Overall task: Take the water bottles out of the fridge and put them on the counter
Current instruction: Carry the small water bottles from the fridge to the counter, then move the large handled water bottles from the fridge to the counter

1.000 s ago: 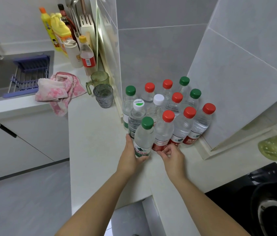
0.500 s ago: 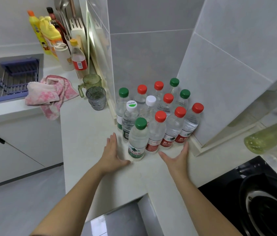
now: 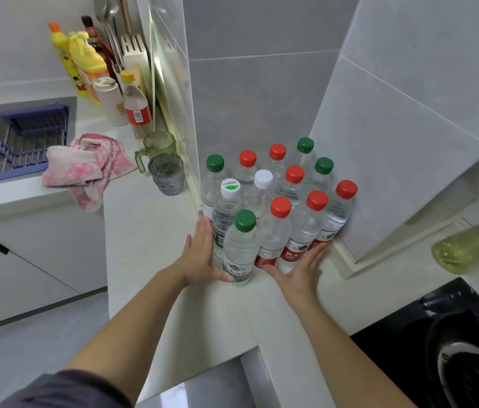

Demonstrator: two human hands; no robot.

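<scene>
Several clear water bottles with red, green and white caps stand packed in the tiled corner of the white counter (image 3: 150, 260). The nearest one is a green-capped bottle (image 3: 239, 248) at the front of the cluster, with a red-capped bottle (image 3: 273, 234) to its right. My left hand (image 3: 201, 254) lies flat against the left side of the cluster, fingers straight, touching the front green-capped bottle and the white-capped bottle (image 3: 226, 207). My right hand (image 3: 300, 267) is flat and spread against the bases of the front red-capped bottles. Neither hand grips anything.
Two tinted cups (image 3: 166, 172) stand left of the bottles by the wall edge. A pink towel (image 3: 85, 169) hangs over the counter by the sink with its purple rack (image 3: 32, 139). Detergent and sauce bottles (image 3: 85, 66) line the back. A black stove with a pan (image 3: 453, 343) is at right.
A second ago both hands held the front bottles. They let go and spread apart, and now they press flat against the two sides of the cluster.
</scene>
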